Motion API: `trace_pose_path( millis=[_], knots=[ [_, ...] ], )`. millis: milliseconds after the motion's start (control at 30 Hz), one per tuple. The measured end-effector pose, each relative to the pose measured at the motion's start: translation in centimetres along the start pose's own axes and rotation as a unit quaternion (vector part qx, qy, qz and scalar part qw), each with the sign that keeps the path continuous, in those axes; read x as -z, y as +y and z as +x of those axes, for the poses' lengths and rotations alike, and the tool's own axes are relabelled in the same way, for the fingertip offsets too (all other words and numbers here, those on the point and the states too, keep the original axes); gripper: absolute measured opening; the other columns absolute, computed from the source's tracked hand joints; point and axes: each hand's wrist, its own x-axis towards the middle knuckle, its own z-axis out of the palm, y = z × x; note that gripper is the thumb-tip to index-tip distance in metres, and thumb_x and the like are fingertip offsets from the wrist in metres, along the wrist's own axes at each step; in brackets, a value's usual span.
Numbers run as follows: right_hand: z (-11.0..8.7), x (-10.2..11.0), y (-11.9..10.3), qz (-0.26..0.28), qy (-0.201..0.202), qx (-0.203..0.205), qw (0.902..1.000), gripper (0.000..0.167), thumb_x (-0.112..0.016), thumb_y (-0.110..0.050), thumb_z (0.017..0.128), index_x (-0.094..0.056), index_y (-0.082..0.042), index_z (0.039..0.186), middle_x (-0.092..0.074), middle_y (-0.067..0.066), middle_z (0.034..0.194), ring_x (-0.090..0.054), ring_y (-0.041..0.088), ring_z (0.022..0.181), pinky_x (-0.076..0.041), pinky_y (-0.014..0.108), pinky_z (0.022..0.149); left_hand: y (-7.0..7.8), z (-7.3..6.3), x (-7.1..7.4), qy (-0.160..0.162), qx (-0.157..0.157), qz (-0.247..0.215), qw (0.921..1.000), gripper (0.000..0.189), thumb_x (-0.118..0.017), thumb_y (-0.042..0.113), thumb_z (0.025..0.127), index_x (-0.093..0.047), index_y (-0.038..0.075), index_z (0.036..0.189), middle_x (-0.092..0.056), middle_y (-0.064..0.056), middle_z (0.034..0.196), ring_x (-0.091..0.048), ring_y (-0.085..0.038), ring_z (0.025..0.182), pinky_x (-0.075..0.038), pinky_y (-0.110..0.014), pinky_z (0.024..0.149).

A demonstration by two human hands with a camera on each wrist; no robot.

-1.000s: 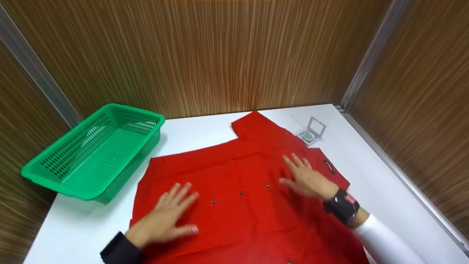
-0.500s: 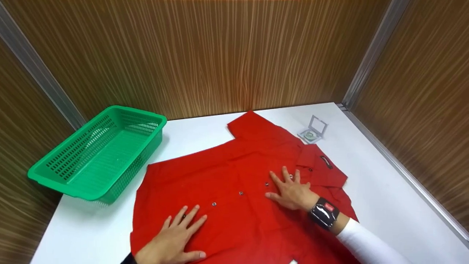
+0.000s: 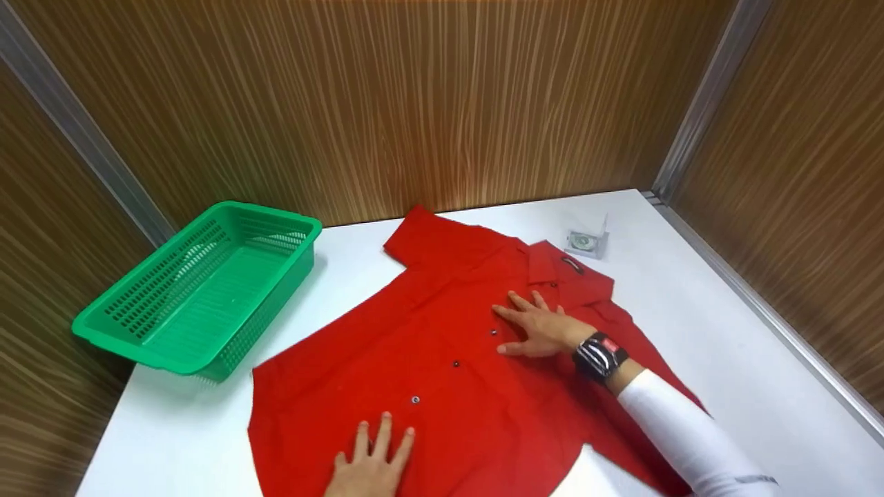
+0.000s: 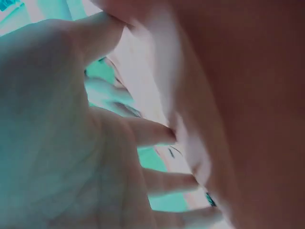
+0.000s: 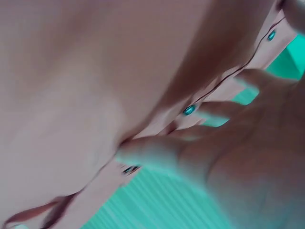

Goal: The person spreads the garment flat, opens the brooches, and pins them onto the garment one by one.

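Red shirt: left grip, right grip both spread wide, resting on it, grasping nothing.

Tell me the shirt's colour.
The shirt is red, seen best in the head view.

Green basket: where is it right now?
In the head view, the green basket sits at the left on the white table, apart from the red shirt to its right.
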Motion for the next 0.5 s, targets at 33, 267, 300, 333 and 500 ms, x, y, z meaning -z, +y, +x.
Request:
trace_pose_path(
  millis=[33,267,300,333,500],
  knots=[
    [1.0,-0.2,1.2,0.002,-0.002,0.006,1.0000,0.080,-0.064,-0.057,0.096,-0.033,-0.025,0.163,-0.015,0.019,0.173,-0.005,0.058,0.156,-0.012,0.085,0.113,0.6,0.4,-0.3,-0.002,0.003,0.006,1.0000,0.089,-0.060,0.078,0.086,-0.044,0.027,0.156,-0.039,-0.017,0.162,-0.044,-0.050,0.138,-0.054,-0.069,0.085],
    [5.0,0.8,4.1,0.002,-0.026,0.040,0.9989,0.084,-0.070,-0.062,0.090,-0.037,-0.031,0.161,-0.015,0.006,0.175,0.000,0.047,0.161,-0.004,0.081,0.119,5.3,0.9,0.2,0.026,0.006,0.082,0.9962,0.067,-0.067,0.065,0.089,-0.056,0.031,0.146,-0.054,-0.019,0.147,-0.055,-0.045,0.115,-0.059,-0.052,0.054],
    [5.5,0.9,4.2,0.002,-0.026,0.042,0.9988,0.084,-0.070,-0.063,0.090,-0.038,-0.031,0.161,-0.015,0.005,0.175,0.001,0.046,0.161,-0.004,0.080,0.119,6.1,1.0,0.2,0.028,0.009,0.090,0.9955,0.064,-0.067,0.063,0.090,-0.057,0.032,0.145,-0.055,-0.020,0.145,-0.056,-0.045,0.113,-0.058,-0.050,0.052],
    [6.0,1.0,4.2,0.004,-0.027,0.044,0.9987,0.083,-0.069,-0.064,0.089,-0.039,-0.032,0.160,-0.016,0.005,0.175,0.001,0.045,0.161,-0.004,0.080,0.119,6.8,1.2,0.1,0.022,0.013,0.099,0.9948,0.061,-0.066,0.061,0.091,-0.057,0.034,0.145,-0.055,-0.020,0.144,-0.056,-0.045,0.111,-0.057,-0.049,0.051],
    [8.2,0.6,4.1,0.005,-0.024,0.059,0.9980,0.078,-0.068,-0.062,0.091,-0.043,-0.031,0.158,-0.021,0.005,0.174,-0.002,0.044,0.162,-0.003,0.080,0.119,10.5,1.7,-0.1,-0.005,0.021,0.138,0.9902,0.056,-0.059,0.064,0.095,-0.052,0.043,0.147,-0.057,-0.022,0.140,-0.059,-0.049,0.101,-0.055,-0.048,0.049]
  ],
)
